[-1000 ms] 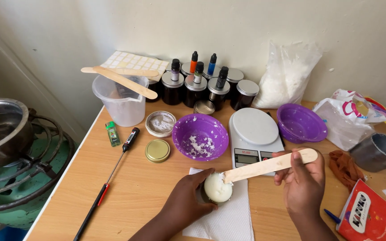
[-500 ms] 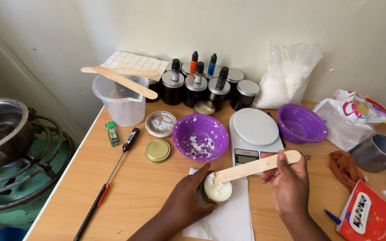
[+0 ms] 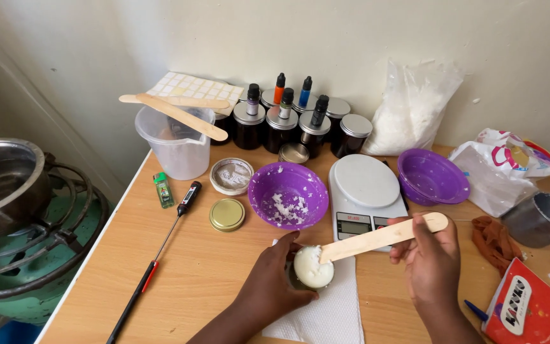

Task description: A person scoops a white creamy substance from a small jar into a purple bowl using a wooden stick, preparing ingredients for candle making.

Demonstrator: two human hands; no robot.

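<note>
Wax [image 3: 313, 266] heaps white in the jar on the near napkin [image 3: 326, 312], so my left hand [image 3: 274, 285] wraps the jar steady while my right hand [image 3: 429, 262] pinches the stick [image 3: 383, 237], pressing gently, tip low.

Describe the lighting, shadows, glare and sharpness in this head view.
Head view: soft, even daylight with faint shadows; mild sheen on the steel pot and metal cup; everything sharp, including the left hand, right hand and wooden spatula; slight wide-angle bowing at the edges.
</note>
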